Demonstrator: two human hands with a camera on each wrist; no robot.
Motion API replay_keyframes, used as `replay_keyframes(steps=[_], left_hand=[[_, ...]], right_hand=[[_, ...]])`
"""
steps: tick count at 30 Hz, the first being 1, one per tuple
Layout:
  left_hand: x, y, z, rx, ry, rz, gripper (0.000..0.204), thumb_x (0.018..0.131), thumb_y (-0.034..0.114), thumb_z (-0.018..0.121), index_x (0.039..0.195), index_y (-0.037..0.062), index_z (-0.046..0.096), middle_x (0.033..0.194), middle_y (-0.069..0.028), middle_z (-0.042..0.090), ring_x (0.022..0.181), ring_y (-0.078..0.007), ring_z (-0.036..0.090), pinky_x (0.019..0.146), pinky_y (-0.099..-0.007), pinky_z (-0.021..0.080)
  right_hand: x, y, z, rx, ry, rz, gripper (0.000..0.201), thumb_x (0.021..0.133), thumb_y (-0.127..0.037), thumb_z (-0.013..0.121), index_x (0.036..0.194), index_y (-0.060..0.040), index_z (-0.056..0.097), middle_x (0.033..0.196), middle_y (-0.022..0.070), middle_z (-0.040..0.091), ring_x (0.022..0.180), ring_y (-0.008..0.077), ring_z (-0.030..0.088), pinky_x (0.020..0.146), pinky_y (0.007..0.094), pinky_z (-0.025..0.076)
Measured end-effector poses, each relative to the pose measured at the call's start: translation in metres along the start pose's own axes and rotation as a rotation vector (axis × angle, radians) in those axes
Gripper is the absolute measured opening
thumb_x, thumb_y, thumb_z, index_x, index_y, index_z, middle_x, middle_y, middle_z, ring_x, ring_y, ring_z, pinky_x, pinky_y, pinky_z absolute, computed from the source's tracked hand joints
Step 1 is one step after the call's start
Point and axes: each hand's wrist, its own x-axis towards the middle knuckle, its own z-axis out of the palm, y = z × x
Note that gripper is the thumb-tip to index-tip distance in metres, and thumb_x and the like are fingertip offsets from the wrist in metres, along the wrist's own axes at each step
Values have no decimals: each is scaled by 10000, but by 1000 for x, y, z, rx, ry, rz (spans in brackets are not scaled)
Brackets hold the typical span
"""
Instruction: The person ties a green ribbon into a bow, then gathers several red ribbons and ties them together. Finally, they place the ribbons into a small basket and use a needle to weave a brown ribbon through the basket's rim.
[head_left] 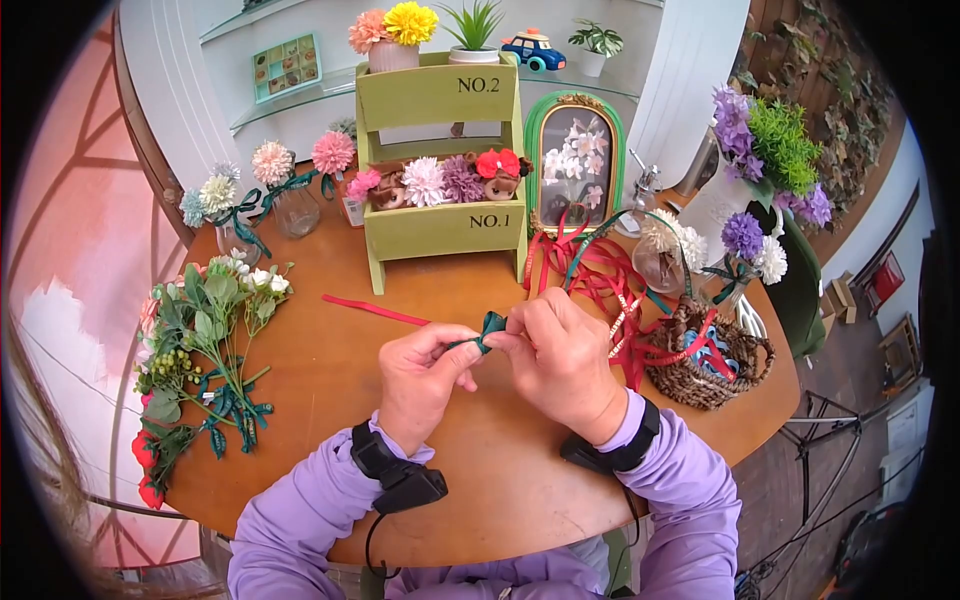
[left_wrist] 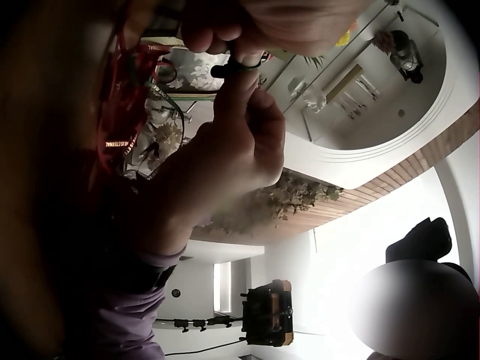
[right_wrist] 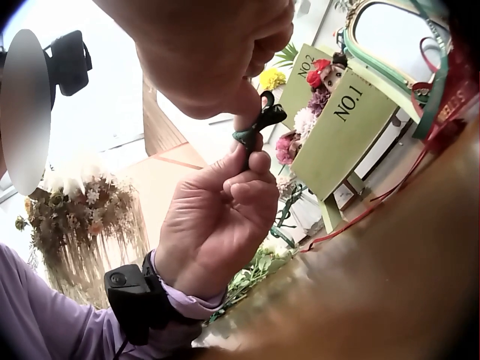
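Note:
Both hands meet above the middle of the table in the head view. The left hand point(head_left: 422, 375) pinches a dark green ribbon point(head_left: 491, 326) between thumb and forefinger. From the other side the right hand point(head_left: 560, 360) pinches the same ribbon. In the right wrist view the green ribbon point(right_wrist: 268, 114) forms small loops above the left hand point(right_wrist: 225, 217), with the right hand point(right_wrist: 202, 52) over it. Dark in the left wrist view, the ribbon point(left_wrist: 234, 70) lies between the fingertips of both hands.
A green two-tier stand point(head_left: 445, 235) with flowers stands behind the hands. Red ribbons point(head_left: 625, 320) lie tangled beside a wicker basket point(head_left: 700, 385) on the right. Artificial flower stems point(head_left: 225, 375) lie at left; a red ribbon strip point(head_left: 375, 309) lies near the left hand.

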Motion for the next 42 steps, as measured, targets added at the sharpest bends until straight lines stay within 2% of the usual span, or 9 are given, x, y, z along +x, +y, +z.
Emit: replay_keyframes(steps=[5, 8, 10, 13, 16, 23, 32, 37, 42], left_hand=[[0, -3, 1, -6, 2, 6, 85, 894, -5, 654, 967, -45, 675, 775, -44, 641, 598, -63, 564, 544, -223, 521], [-1, -2, 2, -16, 10, 3, 87, 895, -10, 652, 971, -47, 673, 776, -41, 639, 597, -62, 564, 544, -222, 520], [-2, -1, 2, -28, 17, -3, 89, 895, -12, 651, 973, -49, 672, 775, -39, 637, 597, -62, 564, 545, -222, 520], [-2, -2, 3, -29, 16, 14, 93, 892, -20, 649, 976, -53, 670, 788, -45, 646, 597, -65, 567, 549, -222, 519], [-1, -1, 3, -38, 30, 10, 95, 890, -27, 644, 977, -55, 670, 806, -52, 658, 598, -69, 571, 554, -223, 519], [-2, -4, 3, -73, 31, 15, 101, 897, -36, 624, 987, -59, 663, 824, -69, 663, 616, -80, 583, 561, -233, 525], [-1, -6, 1, -143, 61, -20, 109, 908, -19, 615, 1001, -60, 656, 828, -85, 659, 615, -90, 575, 568, -254, 535], [-1, -6, 1, -166, 100, -26, 108, 911, -18, 613, 1001, -55, 659, 819, -83, 664, 618, -90, 572, 574, -246, 527], [-4, -5, 7, -154, 114, -20, 105, 923, -6, 606, 1000, -48, 665, 798, -61, 666, 637, -84, 579, 597, -238, 520]], right_hand=[[-3, 0, 6, 5, 34, -11, 182, 688, 20, 717, 757, -52, 564, 724, 79, 514, 618, 257, 573, 491, 361, 462], [-2, -2, 7, 65, 68, -66, 227, 651, 9, 769, 773, -53, 588, 718, 67, 542, 613, 240, 554, 549, 361, 423], [2, -2, 2, -45, 20, -133, 191, 658, 19, 705, 773, -73, 583, 740, 57, 502, 706, 252, 528, 672, 384, 381], [3, 3, 1, -9, 7, -55, 192, 664, 19, 692, 801, -75, 597, 759, 53, 505, 739, 254, 502, 720, 373, 324], [0, 5, 3, 29, 7, -120, 198, 666, 19, 695, 809, -68, 591, 775, 57, 514, 742, 259, 507, 717, 382, 337], [1, 1, 9, 81, 18, -86, 199, 672, 22, 689, 820, -59, 583, 776, 75, 513, 749, 274, 506, 719, 394, 348], [-2, 2, 10, 75, -19, -145, 221, 661, 43, 669, 858, -34, 607, 812, 81, 543, 770, 262, 532, 736, 382, 367], [-4, -6, 14, 212, 1, -24, 150, 683, 34, 677, 820, -17, 642, 767, 94, 585, 716, 272, 563, 657, 381, 399], [-9, -2, 21, 213, 18, -21, 151, 689, 24, 709, 831, -3, 666, 713, 119, 612, 638, 297, 581, 590, 379, 444]])
